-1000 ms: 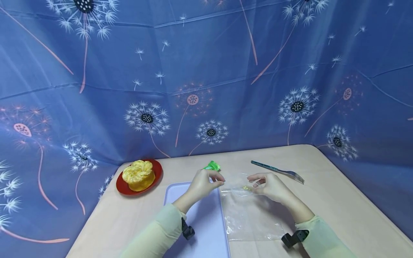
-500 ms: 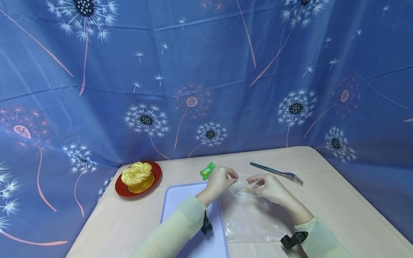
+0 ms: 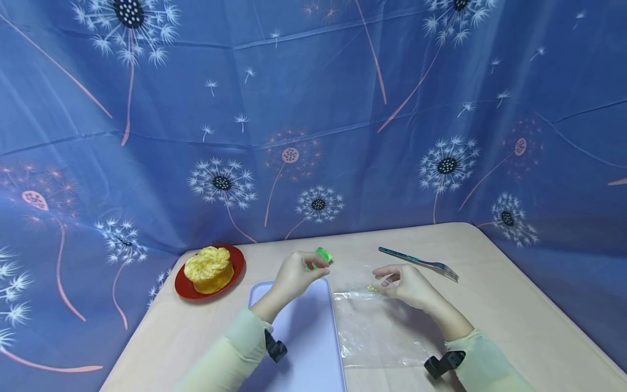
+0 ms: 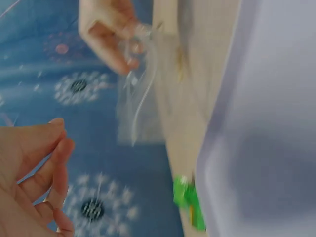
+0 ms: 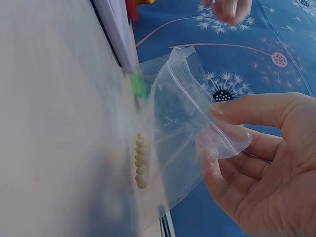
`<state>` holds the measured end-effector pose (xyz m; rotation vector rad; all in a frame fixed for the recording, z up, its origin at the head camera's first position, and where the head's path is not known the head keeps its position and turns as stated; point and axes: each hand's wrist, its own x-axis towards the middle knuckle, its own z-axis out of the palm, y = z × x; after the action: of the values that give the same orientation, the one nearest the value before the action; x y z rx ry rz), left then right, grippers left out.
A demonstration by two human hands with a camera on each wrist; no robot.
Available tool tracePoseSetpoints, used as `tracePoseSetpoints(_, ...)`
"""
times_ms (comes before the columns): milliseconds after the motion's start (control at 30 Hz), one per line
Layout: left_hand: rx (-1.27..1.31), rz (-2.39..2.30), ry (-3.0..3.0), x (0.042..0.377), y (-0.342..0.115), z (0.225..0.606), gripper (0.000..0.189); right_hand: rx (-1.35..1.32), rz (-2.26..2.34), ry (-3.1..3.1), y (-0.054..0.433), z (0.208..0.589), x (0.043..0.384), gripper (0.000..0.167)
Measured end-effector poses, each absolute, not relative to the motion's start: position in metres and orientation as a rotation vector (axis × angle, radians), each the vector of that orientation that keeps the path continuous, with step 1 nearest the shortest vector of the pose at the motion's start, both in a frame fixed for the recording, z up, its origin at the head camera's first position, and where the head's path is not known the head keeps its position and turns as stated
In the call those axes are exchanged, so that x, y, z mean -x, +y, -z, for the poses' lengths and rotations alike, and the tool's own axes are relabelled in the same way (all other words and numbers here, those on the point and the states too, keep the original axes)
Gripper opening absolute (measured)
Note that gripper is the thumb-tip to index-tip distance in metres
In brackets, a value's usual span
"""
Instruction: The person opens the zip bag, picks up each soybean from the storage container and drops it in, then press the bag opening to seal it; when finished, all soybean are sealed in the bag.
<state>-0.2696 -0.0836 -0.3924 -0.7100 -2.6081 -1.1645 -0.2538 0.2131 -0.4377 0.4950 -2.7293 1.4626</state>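
My right hand [image 3: 412,286] pinches the mouth of a clear zip bag [image 3: 379,332] between thumb and fingers. The bag's body spreads over the table. In the right wrist view, its zip strip [image 5: 185,91] stands raised near the thumb. A short row of pale yellow beads [image 5: 141,160] shows through the plastic; whether it lies inside or behind the bag, I cannot tell. My left hand [image 3: 294,276] hovers over the tray's far end, apart from the bag, fingers loosely bent. Nothing shows in it in the left wrist view. Behind it is a green wrapped packet [image 3: 323,255], partly hidden.
A pale lilac tray [image 3: 308,337] lies left of the bag. At the back left, a red plate [image 3: 238,261] carries a yellow braided bun [image 3: 209,269]. A fork [image 3: 418,261] lies beyond my right hand. A blue dandelion-print cloth [image 3: 313,109] hangs behind the table.
My left hand has gone right to the bag's mouth, then back left above the tray. The right hand has kept its grip on the bag and barely moved.
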Motion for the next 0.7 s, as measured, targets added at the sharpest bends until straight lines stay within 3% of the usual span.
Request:
tracePoseSetpoints(300,0.613,1.124,-2.679,0.244,-0.163,0.395,0.008,-0.491,-1.470,-2.738,0.212,0.439,0.254,0.041)
tracePoseSetpoints(700,0.799,1.117,-2.836,0.218,-0.241,0.441,0.010,-0.503,-1.492,-2.720,0.211,0.440,0.252,0.042)
